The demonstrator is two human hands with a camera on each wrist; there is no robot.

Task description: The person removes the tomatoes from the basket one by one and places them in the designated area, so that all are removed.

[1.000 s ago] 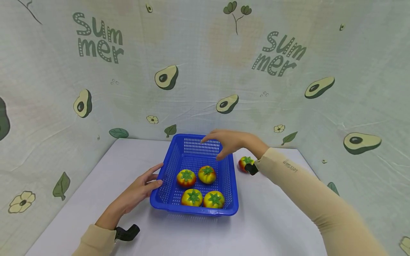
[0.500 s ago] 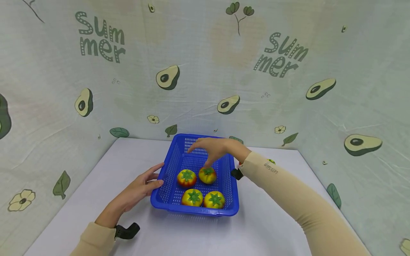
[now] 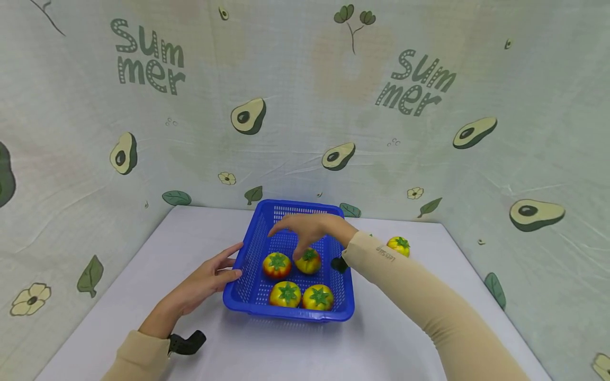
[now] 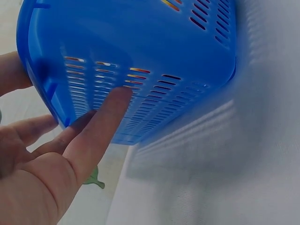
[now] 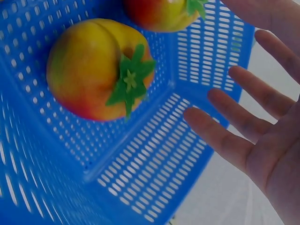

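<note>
Near the middle of the white table (image 3: 381, 344): blue slotted basket (image 3: 288, 313) with four yellow-and-red fruits inside, each with a green star-shaped top. Layout: rear-left fruit (image 3: 277, 269) and rear-right fruit (image 3: 312, 266) side by side with a small gap, front-left fruit (image 3: 285, 295) and front-right fruit (image 3: 318, 298) close together by the near wall. Left hand (image 3: 207, 278) is at the basket's left side, fingers loosely extended, not wrapped round anything; left wrist view has one fingertip against the outer slotted wall, the others by the rim. Right hand (image 3: 310, 226) is over the basket, palm down, fingers spread, gripping nothing. From the head view its thumb overlaps the rear-right fruit; can't tell if it actually touches. Right wrist view puts the other four fingers clear of the fruit, toward a slotted wall. One loose fruit (image 3: 399, 245) sits on the table right of the basket, lower part hidden by the beige right sleeve (image 3: 429, 304). Left sleeve (image 3: 135, 357) is beige too. Black device on each wrist, left one (image 3: 187, 345), right one (image 3: 339, 264). Behind: pale backdrop cloth (image 3: 286, 69) printed with avocados, leaves, flowers and "SUMMER" lettering.
</note>
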